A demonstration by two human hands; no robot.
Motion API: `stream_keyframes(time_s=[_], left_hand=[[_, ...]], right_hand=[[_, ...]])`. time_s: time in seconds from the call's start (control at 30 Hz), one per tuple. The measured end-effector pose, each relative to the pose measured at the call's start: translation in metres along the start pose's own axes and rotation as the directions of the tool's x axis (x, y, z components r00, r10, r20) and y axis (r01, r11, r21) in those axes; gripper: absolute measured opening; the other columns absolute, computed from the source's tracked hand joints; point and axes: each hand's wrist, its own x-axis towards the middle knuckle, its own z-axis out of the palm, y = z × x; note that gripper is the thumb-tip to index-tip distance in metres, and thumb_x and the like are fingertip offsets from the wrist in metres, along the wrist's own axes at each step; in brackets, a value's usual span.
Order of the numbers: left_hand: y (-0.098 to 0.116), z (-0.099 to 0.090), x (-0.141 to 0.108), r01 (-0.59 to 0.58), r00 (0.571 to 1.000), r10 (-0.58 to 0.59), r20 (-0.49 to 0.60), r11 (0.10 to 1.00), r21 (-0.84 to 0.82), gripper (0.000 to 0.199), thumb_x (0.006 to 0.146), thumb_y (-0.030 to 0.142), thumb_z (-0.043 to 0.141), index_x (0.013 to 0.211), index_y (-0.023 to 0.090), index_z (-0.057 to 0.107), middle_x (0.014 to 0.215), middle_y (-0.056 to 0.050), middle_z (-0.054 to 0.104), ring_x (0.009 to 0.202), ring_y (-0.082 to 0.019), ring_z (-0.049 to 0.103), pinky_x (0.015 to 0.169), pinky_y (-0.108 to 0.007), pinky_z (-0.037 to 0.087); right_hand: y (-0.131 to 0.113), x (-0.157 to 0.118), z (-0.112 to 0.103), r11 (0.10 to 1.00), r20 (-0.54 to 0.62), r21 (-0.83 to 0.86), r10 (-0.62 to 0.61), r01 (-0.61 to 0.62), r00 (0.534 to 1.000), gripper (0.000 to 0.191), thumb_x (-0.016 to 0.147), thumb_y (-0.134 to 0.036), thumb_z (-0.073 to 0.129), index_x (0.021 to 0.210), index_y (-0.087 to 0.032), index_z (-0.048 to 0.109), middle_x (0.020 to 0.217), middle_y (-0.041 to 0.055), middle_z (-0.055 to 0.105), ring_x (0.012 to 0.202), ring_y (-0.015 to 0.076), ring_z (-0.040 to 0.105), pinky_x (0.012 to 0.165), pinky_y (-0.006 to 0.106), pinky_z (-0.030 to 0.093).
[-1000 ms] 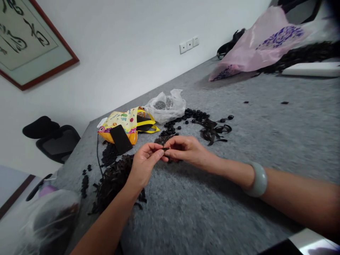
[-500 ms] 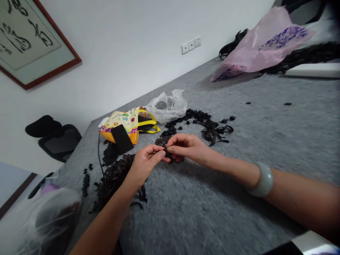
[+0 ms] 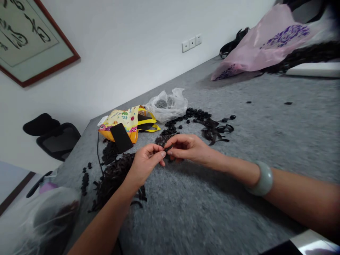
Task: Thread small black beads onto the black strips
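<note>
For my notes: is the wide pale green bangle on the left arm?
No, the wide pale green bangle is around the right forearm.

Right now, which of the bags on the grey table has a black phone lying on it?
The yellow printed tote bag: the phone lies across its lower edge. The clear plastic bag and pink bag have none.

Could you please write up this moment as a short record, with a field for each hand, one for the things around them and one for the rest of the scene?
Left hand: pinches a small black piece at the fingertips.
Right hand: pinches the same piece; a pale green bangle circles the wrist.
Things: a heap of dark strips beside the left hand; small black rounds and curled dark strips beyond the right hand.
Rest: a yellow printed tote bag under a black smartphone; a clear plastic bag; a pink plastic bag; a grey felt tabletop.
</note>
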Motion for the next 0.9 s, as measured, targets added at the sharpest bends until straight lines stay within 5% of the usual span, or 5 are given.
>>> stream_keyframes(time_s=[0.9], left_hand=[[0.0034, 0.0041, -0.0017, 0.032, 0.996, -0.031, 0.08, 0.999, -0.016, 0.014, 0.08, 0.03, 0.063, 0.077, 0.016, 0.061, 0.06, 0.003, 0.058, 0.05, -0.009, 0.049, 0.053, -0.023, 0.036]], right_hand=[[0.0025, 0.0025, 0.0015, 0.969, 0.079, 0.199, 0.135, -0.148, 0.988, 0.031, 0.077, -0.035, 0.082, 0.098, -0.015, 0.07, 0.072, -0.0012, 0.068, 0.064, 0.0091, 0.067, 0.059, 0.02, 0.06]])
